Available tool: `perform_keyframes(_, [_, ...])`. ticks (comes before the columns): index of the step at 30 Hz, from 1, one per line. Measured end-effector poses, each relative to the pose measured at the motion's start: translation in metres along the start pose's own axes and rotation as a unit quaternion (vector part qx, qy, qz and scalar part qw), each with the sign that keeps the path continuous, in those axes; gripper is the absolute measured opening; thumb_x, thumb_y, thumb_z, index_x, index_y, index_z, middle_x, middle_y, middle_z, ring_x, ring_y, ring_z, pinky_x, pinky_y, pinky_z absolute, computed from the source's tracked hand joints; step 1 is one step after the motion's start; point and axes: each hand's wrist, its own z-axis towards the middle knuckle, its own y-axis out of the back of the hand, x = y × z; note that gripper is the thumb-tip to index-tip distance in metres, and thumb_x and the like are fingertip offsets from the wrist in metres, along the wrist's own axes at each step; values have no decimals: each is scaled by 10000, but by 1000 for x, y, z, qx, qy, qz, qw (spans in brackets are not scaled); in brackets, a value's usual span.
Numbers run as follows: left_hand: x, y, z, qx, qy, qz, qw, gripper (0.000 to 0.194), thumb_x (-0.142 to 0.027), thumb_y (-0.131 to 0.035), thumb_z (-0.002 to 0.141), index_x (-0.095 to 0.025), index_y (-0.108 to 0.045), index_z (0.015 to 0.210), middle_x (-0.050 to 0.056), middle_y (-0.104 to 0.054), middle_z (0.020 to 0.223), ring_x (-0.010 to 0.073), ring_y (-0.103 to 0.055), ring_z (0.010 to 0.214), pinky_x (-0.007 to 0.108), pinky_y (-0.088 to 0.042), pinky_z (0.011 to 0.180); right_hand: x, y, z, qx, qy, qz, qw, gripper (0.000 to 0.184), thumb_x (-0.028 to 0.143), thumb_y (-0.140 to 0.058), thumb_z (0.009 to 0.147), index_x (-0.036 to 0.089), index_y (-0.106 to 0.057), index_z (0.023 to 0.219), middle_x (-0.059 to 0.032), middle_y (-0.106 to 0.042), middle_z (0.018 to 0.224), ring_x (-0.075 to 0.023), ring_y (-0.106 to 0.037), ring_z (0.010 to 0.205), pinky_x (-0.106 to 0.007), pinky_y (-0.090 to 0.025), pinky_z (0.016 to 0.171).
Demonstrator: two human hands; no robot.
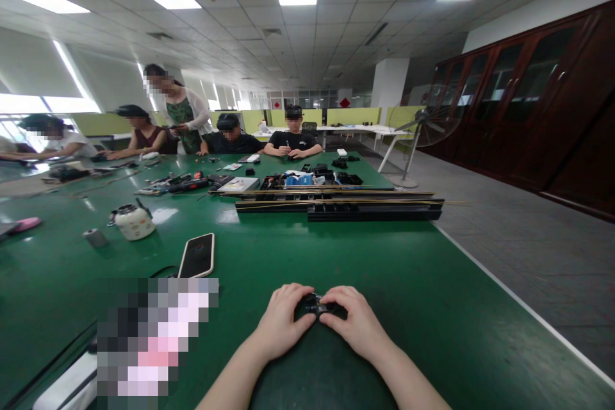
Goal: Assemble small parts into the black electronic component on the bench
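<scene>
A: Your hands, quick?

B: Dead centre, near side of the green table. Your left hand is clamped, thumb and fingers, on the nine-o'clock end of a small black part. Your right hand is clamped the same way on the three-o'clock end. Thumb tips just beside each other, slim gap between.

A: Is the part on the table?

B: Right down by it, between your two hands. Your fingers hide most of it, so I can't tell if it touches.

A: Around it?

B: From your hands: phone at ten o'clock, screen dark, pale case. Farther out at ten, a white jar, with a grey roll lying on its nine-o'clock side. Twelve o'clock, well apart from you: black rails lying crosswise, thin rods along them. Behind those, a blue packet among black bits.

A: People?

B: Twelve o'clock, across from you: seated person in a black T-shirt. Eleven: standing person in a white cardigan.
</scene>
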Motion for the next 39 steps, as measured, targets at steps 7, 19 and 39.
perform_keyframes(7, [0, -1, 0, 2, 2, 5, 1000, 351, -244, -600, 765, -237, -542, 1111, 44, -589, 1075, 226, -511, 1022, 382, -381, 907, 1, -1, -1, -4, 4, -10, 1000, 172, 234, -659, 683, 268, -674, 851, -15, -670, 951, -218, -562, 946, -368, -401, 864])
perform_keyframes(19, [2, -1, 0, 1, 5, 3, 1000, 370, -260, -598, 768, -248, -531, 1131, 47, -583, 1087, 236, -502, 1037, 398, -370, 925, 3, 0, -1, -8, -9, -10, 1000, 234, 209, -657, 647, 264, -633, 873, -7, -662, 939, -220, -561, 926, -369, -406, 856])
perform_keyframes(39, [2, -1, 0, 1, 19, 3, 1000, 381, -253, -559, 789, -244, -532, 1169, 61, -581, 1135, 247, -499, 1069, 413, -371, 940, -1, -1, -3, -8, -25, -1, 1000, 355, 223, -608, 675, 263, -595, 1027, -34, -642, 1040, -229, -552, 1005, -382, -395, 915])
